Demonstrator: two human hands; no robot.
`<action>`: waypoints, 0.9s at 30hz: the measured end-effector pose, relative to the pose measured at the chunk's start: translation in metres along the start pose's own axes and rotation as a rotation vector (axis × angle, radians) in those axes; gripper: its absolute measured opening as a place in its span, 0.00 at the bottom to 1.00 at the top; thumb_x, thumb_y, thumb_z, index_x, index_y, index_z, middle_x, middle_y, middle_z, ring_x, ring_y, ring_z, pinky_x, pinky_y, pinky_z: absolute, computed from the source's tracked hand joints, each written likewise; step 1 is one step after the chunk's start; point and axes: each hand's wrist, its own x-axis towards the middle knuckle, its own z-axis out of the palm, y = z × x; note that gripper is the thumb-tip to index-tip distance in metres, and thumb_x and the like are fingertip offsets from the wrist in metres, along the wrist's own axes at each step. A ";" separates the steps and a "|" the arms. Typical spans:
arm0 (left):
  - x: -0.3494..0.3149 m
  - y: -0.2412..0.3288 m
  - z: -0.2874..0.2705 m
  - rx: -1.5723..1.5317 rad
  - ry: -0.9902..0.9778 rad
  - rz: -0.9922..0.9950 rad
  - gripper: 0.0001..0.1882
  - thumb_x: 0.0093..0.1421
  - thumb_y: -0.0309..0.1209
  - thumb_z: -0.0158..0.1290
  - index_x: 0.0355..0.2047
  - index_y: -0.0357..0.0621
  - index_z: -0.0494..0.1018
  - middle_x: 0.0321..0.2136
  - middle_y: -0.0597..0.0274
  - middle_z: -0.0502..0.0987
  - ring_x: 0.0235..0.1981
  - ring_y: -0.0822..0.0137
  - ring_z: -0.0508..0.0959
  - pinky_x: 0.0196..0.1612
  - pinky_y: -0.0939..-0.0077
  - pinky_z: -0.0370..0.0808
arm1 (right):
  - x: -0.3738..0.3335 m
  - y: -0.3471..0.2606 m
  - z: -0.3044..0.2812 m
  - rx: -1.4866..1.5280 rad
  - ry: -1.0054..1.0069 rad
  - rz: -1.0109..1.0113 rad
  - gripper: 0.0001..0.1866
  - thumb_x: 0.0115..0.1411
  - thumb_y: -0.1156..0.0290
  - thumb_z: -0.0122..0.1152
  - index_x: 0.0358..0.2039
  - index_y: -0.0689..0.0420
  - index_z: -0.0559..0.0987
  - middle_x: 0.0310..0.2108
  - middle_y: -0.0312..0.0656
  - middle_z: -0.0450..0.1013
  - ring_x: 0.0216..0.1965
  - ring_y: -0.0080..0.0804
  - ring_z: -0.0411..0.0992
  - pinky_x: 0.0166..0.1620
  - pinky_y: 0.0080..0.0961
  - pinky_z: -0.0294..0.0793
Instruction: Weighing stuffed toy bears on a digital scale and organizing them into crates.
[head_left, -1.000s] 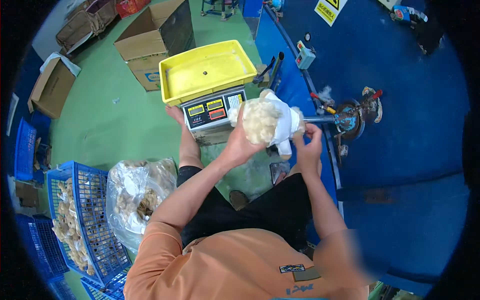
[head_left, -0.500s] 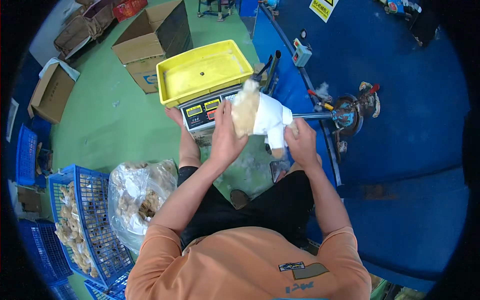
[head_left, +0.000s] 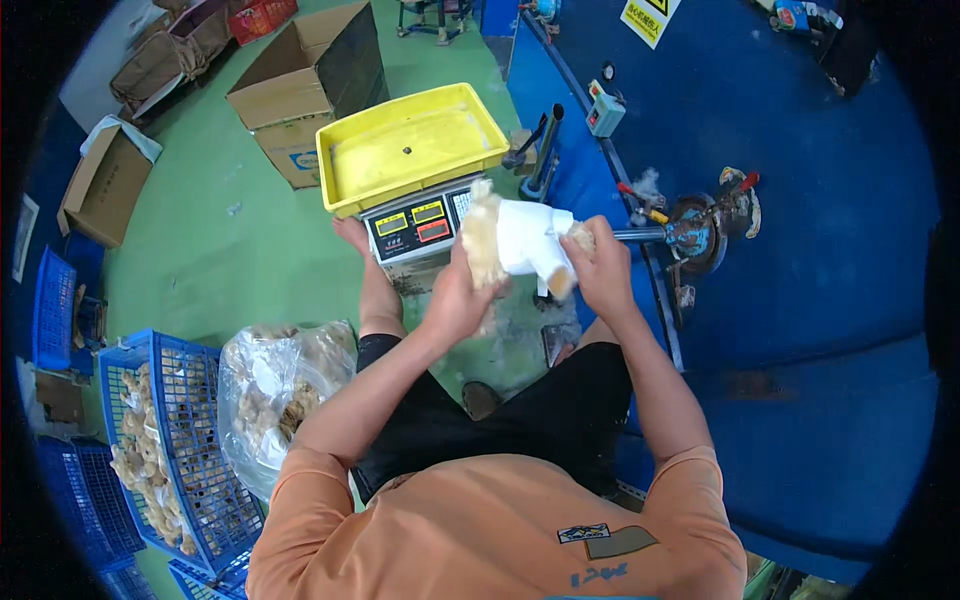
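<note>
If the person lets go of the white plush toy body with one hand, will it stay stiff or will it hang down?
The white plush toy body probably flops: its fabric bends and bulges between the left hand and right hand. It seems light for its size, since both hands keep it in the air easily. Its furry surface should grip well, not slip.

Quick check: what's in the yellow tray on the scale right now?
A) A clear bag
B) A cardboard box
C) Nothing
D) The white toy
C: the yellow tray on the scale sits bare, while both hands, left and right, hold the white toy beside it.
</note>
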 end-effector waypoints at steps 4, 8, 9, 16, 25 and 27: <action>0.003 0.028 -0.017 0.083 -0.051 -0.035 0.46 0.58 0.30 0.59 0.71 0.37 0.46 0.52 0.33 0.74 0.49 0.38 0.78 0.49 0.54 0.75 | -0.005 0.006 0.000 -0.006 -0.010 0.026 0.11 0.62 0.68 0.63 0.35 0.60 0.70 0.26 0.47 0.75 0.24 0.42 0.71 0.30 0.40 0.69; 0.006 0.040 -0.031 0.153 -0.045 -0.038 0.45 0.60 0.31 0.58 0.71 0.40 0.46 0.50 0.34 0.75 0.46 0.39 0.79 0.47 0.56 0.76 | 0.004 0.003 -0.002 -0.005 -0.033 0.010 0.11 0.62 0.68 0.62 0.35 0.60 0.71 0.26 0.45 0.74 0.24 0.40 0.70 0.30 0.39 0.69; 0.003 0.032 -0.032 0.124 -0.021 -0.033 0.44 0.60 0.31 0.58 0.71 0.40 0.46 0.50 0.34 0.75 0.46 0.40 0.79 0.47 0.57 0.77 | 0.006 -0.004 -0.002 -0.025 -0.050 0.001 0.12 0.62 0.66 0.63 0.35 0.59 0.71 0.26 0.47 0.75 0.24 0.43 0.71 0.30 0.41 0.69; -0.007 -0.055 0.045 -0.265 0.070 -0.030 0.27 0.62 0.33 0.57 0.60 0.38 0.68 0.42 0.40 0.79 0.40 0.51 0.81 0.42 0.64 0.78 | 0.020 -0.033 0.029 -0.447 -0.043 -0.238 0.17 0.61 0.59 0.63 0.32 0.58 0.68 0.26 0.48 0.77 0.23 0.52 0.74 0.29 0.46 0.69; 0.022 0.002 0.055 -0.824 0.070 -0.177 0.13 0.64 0.32 0.58 0.42 0.34 0.75 0.28 0.59 0.79 0.24 0.69 0.75 0.30 0.79 0.73 | 0.020 0.042 -0.022 -0.594 0.113 -0.075 0.19 0.61 0.54 0.62 0.30 0.55 0.67 0.20 0.47 0.74 0.21 0.53 0.73 0.25 0.46 0.68; 0.021 0.009 0.049 -1.041 0.012 -0.327 0.12 0.64 0.33 0.58 0.41 0.34 0.75 0.27 0.60 0.78 0.24 0.71 0.75 0.29 0.81 0.73 | 0.021 0.037 -0.017 -0.604 0.120 -0.091 0.19 0.61 0.54 0.62 0.30 0.55 0.67 0.20 0.47 0.74 0.21 0.53 0.73 0.25 0.46 0.68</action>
